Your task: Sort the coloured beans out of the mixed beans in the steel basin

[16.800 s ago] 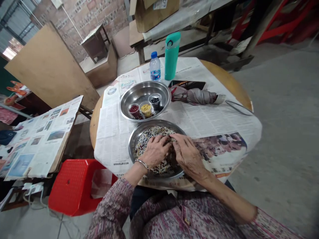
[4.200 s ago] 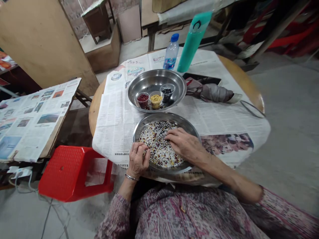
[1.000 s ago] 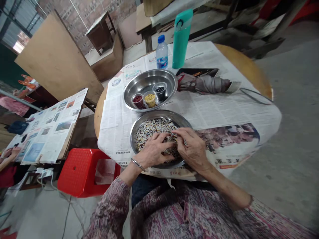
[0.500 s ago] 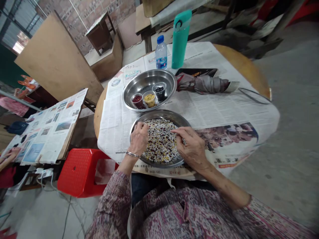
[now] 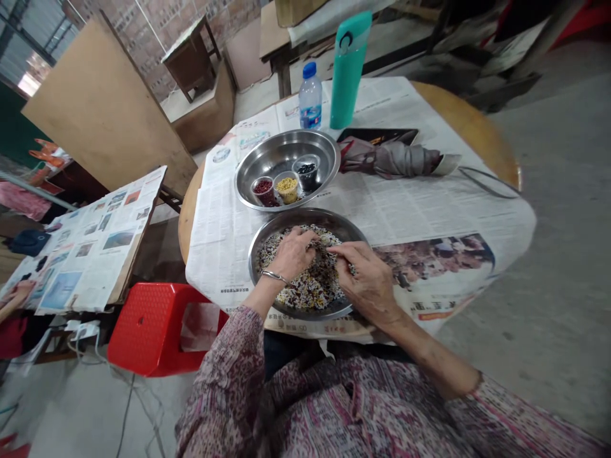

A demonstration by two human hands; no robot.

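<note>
A round metal basin point(image 5: 261, 224) near me holds a mix of white rice-like grains with dark red, black and yellow beans point(image 5: 312, 286). Over its middle, my left hand point(image 5: 293, 251), with a bracelet at the wrist, has its fingers bent down at the mix; its fingertips are partly hidden. My right hand point(image 5: 367, 280) is at the basin's right side, thumb and forefinger pinched together above the grains. Whatever either hand holds is too small to make out. Behind stands a second metal basin point(image 5: 267, 152) with cups of red beans point(image 5: 263, 187), yellow beans point(image 5: 287, 187) and black beans point(image 5: 307, 169).
Newspaper point(image 5: 214, 235) covers the round table. Beyond the basins are a water bottle point(image 5: 310, 98), a teal flask point(image 5: 351, 73), a dark flat device point(image 5: 377, 136) and a folded grey umbrella point(image 5: 391, 159). A red stool point(image 5: 147, 327) stands left; another person's hand point(image 5: 20, 291) rests at a neighbouring table.
My left hand has moved right from the basin's left rim to over the middle of the mix, and the grains there are disturbed. My right hand has stayed nearly in place.
</note>
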